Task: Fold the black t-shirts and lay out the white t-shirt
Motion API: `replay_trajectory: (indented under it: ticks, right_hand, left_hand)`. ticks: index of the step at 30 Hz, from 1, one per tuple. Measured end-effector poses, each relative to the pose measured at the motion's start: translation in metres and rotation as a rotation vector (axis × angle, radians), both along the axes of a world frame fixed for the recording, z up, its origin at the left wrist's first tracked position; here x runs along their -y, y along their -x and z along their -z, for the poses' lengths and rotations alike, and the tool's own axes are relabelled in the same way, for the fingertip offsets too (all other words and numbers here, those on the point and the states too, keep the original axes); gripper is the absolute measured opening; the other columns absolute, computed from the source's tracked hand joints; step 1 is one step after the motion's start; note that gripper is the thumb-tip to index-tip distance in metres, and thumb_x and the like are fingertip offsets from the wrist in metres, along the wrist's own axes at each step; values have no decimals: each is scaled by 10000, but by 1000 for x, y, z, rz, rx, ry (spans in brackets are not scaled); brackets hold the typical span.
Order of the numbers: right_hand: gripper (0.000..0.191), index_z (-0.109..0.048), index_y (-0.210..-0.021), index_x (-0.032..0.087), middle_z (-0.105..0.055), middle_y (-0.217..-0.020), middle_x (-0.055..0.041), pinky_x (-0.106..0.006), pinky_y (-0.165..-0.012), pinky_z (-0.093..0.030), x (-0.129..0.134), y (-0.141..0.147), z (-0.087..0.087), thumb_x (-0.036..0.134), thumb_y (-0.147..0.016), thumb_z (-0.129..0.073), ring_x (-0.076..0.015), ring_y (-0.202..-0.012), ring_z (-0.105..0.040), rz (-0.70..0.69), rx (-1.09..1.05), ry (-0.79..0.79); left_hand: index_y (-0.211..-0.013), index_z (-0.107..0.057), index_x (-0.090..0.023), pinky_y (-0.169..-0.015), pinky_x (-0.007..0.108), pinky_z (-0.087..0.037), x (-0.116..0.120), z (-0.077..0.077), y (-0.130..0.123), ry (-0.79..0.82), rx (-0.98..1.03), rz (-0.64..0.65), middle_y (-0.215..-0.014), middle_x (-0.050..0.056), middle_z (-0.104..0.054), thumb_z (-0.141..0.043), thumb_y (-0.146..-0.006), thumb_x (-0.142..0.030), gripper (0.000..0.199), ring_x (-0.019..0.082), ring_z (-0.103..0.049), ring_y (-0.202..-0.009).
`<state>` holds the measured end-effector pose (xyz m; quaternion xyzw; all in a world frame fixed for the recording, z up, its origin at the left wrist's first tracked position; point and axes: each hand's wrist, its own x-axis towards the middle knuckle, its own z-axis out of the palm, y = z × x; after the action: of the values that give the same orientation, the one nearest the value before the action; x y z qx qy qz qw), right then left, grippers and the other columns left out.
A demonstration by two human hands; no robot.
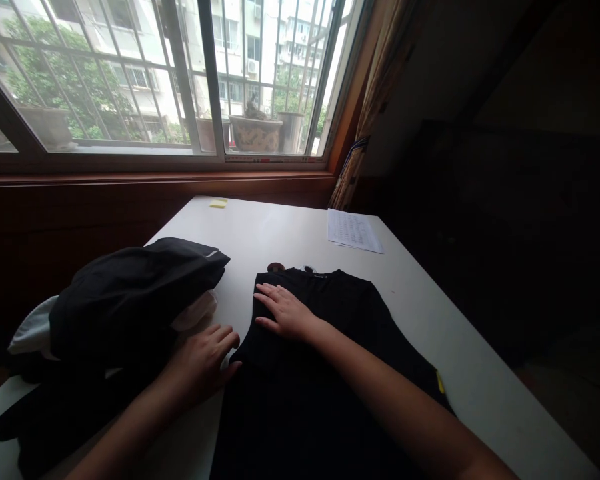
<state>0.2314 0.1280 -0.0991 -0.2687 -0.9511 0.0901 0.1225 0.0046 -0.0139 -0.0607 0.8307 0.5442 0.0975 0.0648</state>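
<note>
A black garment lies spread on the white table, its neckline toward the far side. My right hand rests on its upper left part, fingers stretched out and pointing left. At the garment's left edge is my left hand, fingers curled, with the thumb reaching to the cloth; whether it pinches any fabric is unclear. Just left of that hand sits a heap of dark clothes with some white cloth showing beneath.
Beyond the neckline lie a brown round object and a small dark and white one. Printed sheets are at the far right of the table, a yellow note at the far edge. Behind stands a barred window.
</note>
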Motion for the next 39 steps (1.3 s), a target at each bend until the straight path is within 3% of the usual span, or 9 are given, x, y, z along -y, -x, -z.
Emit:
replay_trajectory:
  ticks: [6,11,19,27,34,39]
  right_hand:
    - [716,-348,-1573,177,-259,-1663,-107,-492,-1265,-140,1,2,-3,615,-1009,-404,-268,-1546,-199,32,63,22]
    - [732,-327,-1584,181,-239,-1670,-81,-497,-1265,-125,-1,6,-4,633,-1011,-369,-275,-1552,-171,68,87,34]
    - [745,-276,-1605,218,-188,-1683,-38,-529,-1256,-117,-20,17,0,665,-1009,-292,-272,-1557,-143,124,116,60]
    - [760,-226,-1620,217,-148,-1687,-37,-490,-1264,-52,-38,27,5,669,-1010,-228,-251,-1562,-124,155,122,67]
    - [730,-241,-1615,202,-165,-1684,-43,-483,-1266,-43,-51,35,10,627,-1022,-239,-235,-1560,-139,207,102,75]
    - [640,-321,-1581,127,-272,-1656,-110,-445,-1264,-104,-50,27,8,489,-1055,-275,-226,-1546,-204,282,-30,-16]
  left_hand:
    - [-891,-562,-204,-680,299,-400,-7,11,-8,61,-14,-24,-918,38,-640,-550,-869,-115,93,210,-598,-849]
    - [-864,-559,-212,-624,297,-347,-6,9,-4,92,-66,-30,-859,25,-641,-519,-860,-110,109,201,-601,-774]
    - [-921,-609,-237,-573,293,-302,-4,8,-6,109,-176,74,-862,19,-647,-510,-806,-61,232,199,-606,-747]
    - [-908,-603,-241,-573,287,-284,-1,3,-10,165,-203,53,-858,18,-653,-526,-797,-65,222,203,-631,-766]
    - [-889,-568,-244,-593,289,-290,-5,12,-5,160,-113,54,-854,6,-646,-529,-792,-87,189,203,-630,-761]
    - [-831,-523,-232,-609,281,-317,-6,6,-1,195,21,68,-821,-3,-627,-520,-798,-124,113,181,-606,-724]
